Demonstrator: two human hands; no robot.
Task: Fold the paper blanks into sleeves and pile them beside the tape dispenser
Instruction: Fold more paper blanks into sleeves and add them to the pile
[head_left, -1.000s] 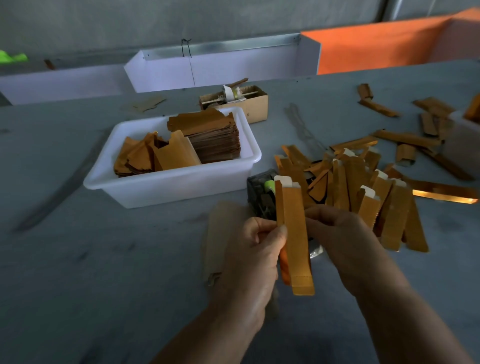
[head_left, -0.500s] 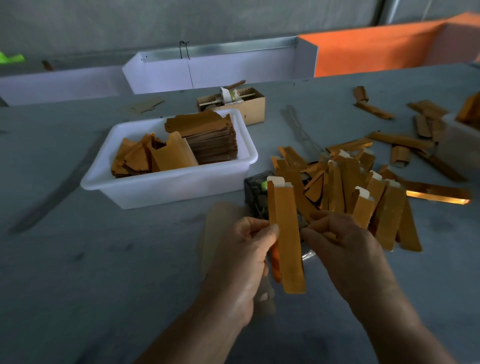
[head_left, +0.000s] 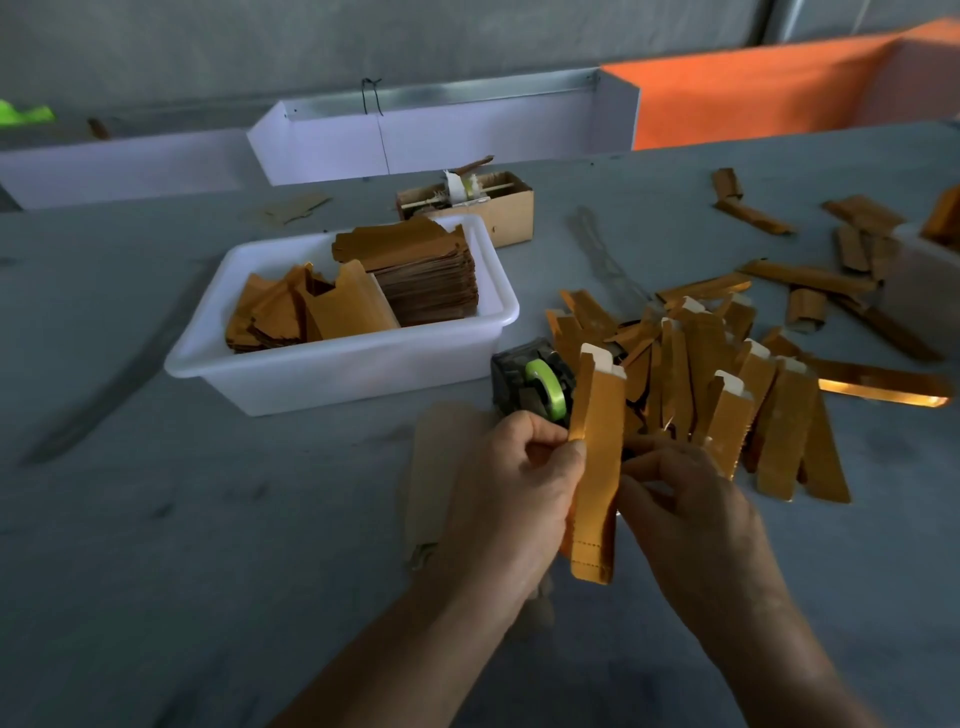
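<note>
A long gold-brown paper sleeve (head_left: 597, 467) stands upright between my hands, its white tab at the top. My left hand (head_left: 511, 493) pinches its left edge between thumb and fingers. My right hand (head_left: 691, 512) pinches its right edge. Just behind it sits the dark tape dispenser (head_left: 530, 382) with a green roll. A pile of folded sleeves (head_left: 727, 374) lies to the right of the dispenser. Flat paper blanks (head_left: 415, 270) fill the white tub (head_left: 337, 369) on the left.
A small cardboard box (head_left: 488, 202) with odds and ends stands behind the tub. Loose sleeves (head_left: 810, 275) are scattered at the far right by another white tub (head_left: 924, 280). A pale flat blank (head_left: 441, 457) lies on the grey table under my left hand. White and orange bins line the back.
The sleeve has moved slightly right and tilted, uncovering the dispenser's green roll. Both hands stayed on its edges, with the fingers shifting lower along it.
</note>
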